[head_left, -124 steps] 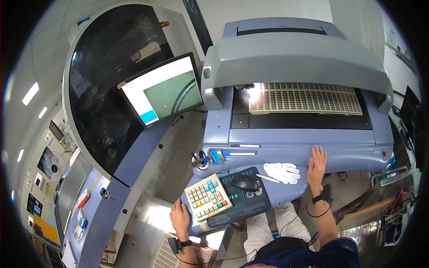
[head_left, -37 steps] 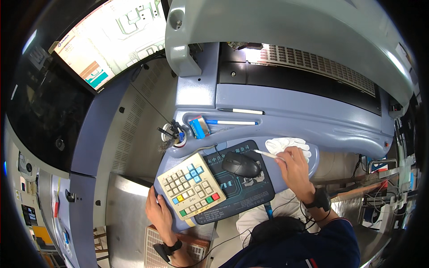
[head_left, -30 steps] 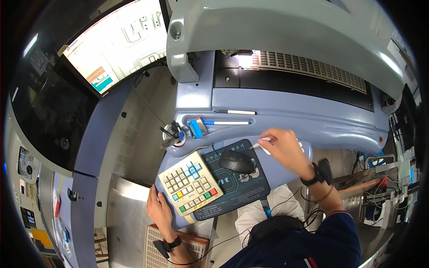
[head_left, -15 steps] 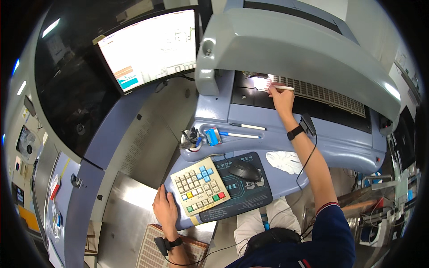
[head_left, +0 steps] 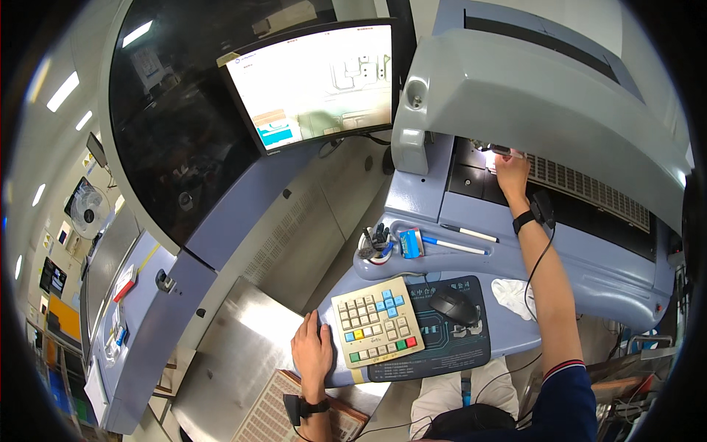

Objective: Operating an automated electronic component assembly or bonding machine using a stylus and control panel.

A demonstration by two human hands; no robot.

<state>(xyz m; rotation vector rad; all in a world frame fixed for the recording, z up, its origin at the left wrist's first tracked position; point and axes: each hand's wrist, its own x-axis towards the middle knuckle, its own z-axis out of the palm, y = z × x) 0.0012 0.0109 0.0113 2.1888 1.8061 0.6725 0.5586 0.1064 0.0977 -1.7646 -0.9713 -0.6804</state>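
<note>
While the right arm is stretched far up and forward, the right hand (head_left: 511,171) is held inside the lit opening of the grey machine (head_left: 537,96), just under the overhanging hood. A thin white tool (head_left: 507,151) is pinched at the fingertips there, its tip pressed toward the left end of the slotted tray (head_left: 589,188) that runs along the back of the opening. The tool's long axis is laid roughly along the tray's length, left to right, and the tray lies directly ahead of and to the right of the grip. How tightly the fingers are closed cannot be told; the glare washes out the detail.

Down at the near left corner of the blue console (head_left: 442,221), the left hand (head_left: 312,352) is rested flat with fingers spread, grasping nothing, touching the console edge just beside the beige keypad (head_left: 377,322) with its coloured keys. It is kept well apart from the tray; the right hand is by far the nearer one.

Between the two hands, a black mouse (head_left: 455,305) is seen on a dark mat (head_left: 434,346), a white cloth (head_left: 512,296) lies beside the right forearm, and two pens (head_left: 456,245) are lined up in the console's shallow recess. A bright monitor (head_left: 313,81) is angled above the far left of the console.
</note>
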